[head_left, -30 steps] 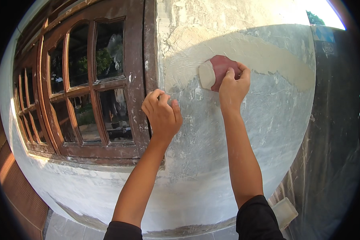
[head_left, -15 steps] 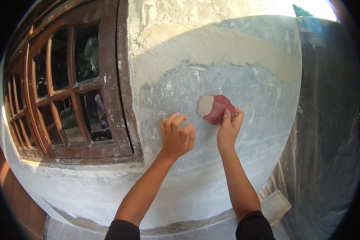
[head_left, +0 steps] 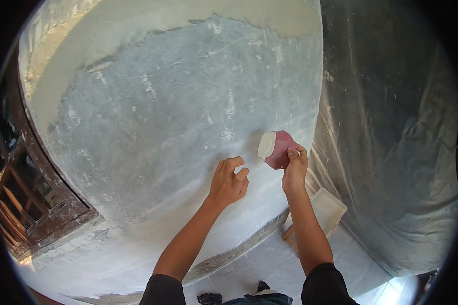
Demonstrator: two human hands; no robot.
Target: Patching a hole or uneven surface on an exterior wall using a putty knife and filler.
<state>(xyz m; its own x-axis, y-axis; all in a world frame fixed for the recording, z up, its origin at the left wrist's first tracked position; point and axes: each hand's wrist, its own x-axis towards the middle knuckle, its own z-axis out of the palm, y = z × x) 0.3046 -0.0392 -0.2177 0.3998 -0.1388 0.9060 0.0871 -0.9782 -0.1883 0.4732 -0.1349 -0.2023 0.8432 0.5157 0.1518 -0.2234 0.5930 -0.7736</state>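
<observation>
Being pinched now, at its right edge, between the thumb and fingers of the right hand: a flat, dark-red, many-sided spreader, its left end coated with pale putty. Half open and loosely curled, the left hand is held just beside; whether the wall is touched cannot be told. A gap is left between the hands, and wide room is given above them along the grey, rough plastered wall, topped by a ragged-edged beige plaster band. To the right, the wall's edge is met by a hanging, creased translucent plastic sheet. Partly blocked by the right forearm: a pale, rectangular stand on grey floor tiles. At far left, a brown wooden-framed window is seen.
</observation>
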